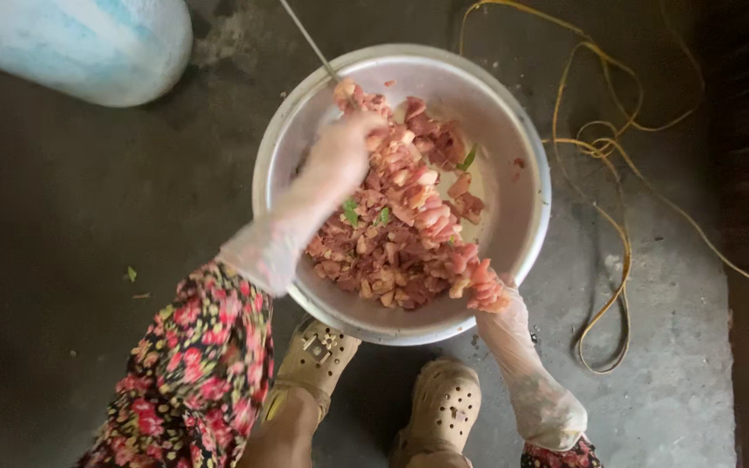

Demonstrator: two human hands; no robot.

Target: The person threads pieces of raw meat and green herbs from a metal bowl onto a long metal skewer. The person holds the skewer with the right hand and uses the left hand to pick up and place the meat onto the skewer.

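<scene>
A round metal bowl sits on the dark floor, holding a heap of chopped pink meat with a few green herb bits. My left hand, in a clear plastic glove, reaches into the bowl from the left, and its fingers are pressed into the meat near the far rim. My right hand, also gloved, is at the bowl's near right rim, its fingers covered by pieces of meat. A thin metal rod slants out of the bowl at the top. Floral sleeves cover both my forearms.
A pale blue and white sack lies at the top left. A yellow cord loops over the floor to the right of the bowl. My feet in tan clogs stand just below the bowl. Dark furniture borders the right edge.
</scene>
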